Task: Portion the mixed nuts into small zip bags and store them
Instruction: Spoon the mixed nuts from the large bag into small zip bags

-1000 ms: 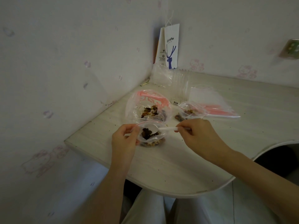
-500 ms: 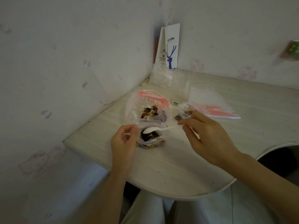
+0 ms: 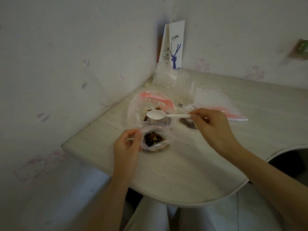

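White spoon [image 3: 160, 115] — pink-printed clear bag [image 3: 150, 105] — pale woodgrain table [image 3: 191, 164]

White spoon [image 3: 156, 114] over large nut bag [image 3: 138, 112]

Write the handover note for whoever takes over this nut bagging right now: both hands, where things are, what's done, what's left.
Left hand: pinches the rim of the small zip bag, holding it open on the table.
Right hand: holds the spoon by its handle; the bowl looks empty, over the large bag of mixed nuts.
Done: the held bag is partly filled; a second small bag with nuts lies by the right hand, and I cannot tell whether it is sealed.
Left: probably scoop more, zip the bag, fill more from the stack of empty zip bags, then store them.
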